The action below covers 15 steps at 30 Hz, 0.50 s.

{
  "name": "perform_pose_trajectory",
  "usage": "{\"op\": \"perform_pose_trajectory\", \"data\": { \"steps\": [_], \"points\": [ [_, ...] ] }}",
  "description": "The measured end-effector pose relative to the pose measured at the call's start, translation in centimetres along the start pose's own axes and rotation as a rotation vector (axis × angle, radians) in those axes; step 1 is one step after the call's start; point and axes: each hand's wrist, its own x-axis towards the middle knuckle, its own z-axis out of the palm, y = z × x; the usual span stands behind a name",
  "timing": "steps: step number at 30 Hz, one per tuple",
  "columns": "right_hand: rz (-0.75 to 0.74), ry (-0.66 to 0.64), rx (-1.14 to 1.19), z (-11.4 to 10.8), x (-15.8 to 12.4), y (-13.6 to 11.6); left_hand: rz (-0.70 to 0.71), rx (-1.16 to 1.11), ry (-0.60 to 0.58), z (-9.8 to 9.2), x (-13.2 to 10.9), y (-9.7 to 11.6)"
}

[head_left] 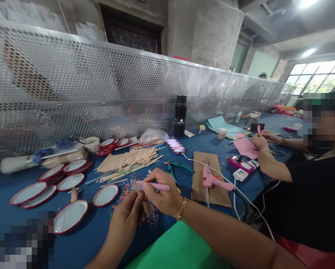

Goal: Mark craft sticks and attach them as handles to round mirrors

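My left hand (125, 215) pinches a flat wooden craft stick (136, 186) in front of me. In the fingers of my right hand (166, 198) is a pink marker (161, 186), held like a pen, its front end at the stick; whether the tip touches the wood I cannot tell. Tangled colored bands (154, 219) lie on the table beneath and behind both hands. Just beyond them is a pile of loose craft sticks (132, 158). Green-handled pliers (181, 166) rest past my right hand.
Red-rimmed white discs (70, 216) spread over the left side. A pink glue gun (212, 180) sits on cardboard (197, 186) to the right, with cables beyond. A black bottle (180, 117) stands by the perforated screen (145, 89). A co-worker's hands (261, 140) hold something pink.
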Motion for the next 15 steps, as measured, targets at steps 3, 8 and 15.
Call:
{"op": "perform_pose_trajectory", "data": {
  "steps": [3, 8, 15],
  "points": [
    [0.019, 0.004, -0.026, -0.03, 0.02, 0.02, -0.005, 0.001, -0.004, -0.04, 0.01, -0.22],
    [-0.009, -0.021, 0.009, -0.12, 0.02, -0.35, 0.008, -0.017, 0.003, 0.04, -0.02, -0.24],
    [0.019, 0.002, 0.016, -0.16, 0.05, -0.15, 0.002, -0.003, 0.007, -0.08, 0.04, -0.33]
  ]
}}
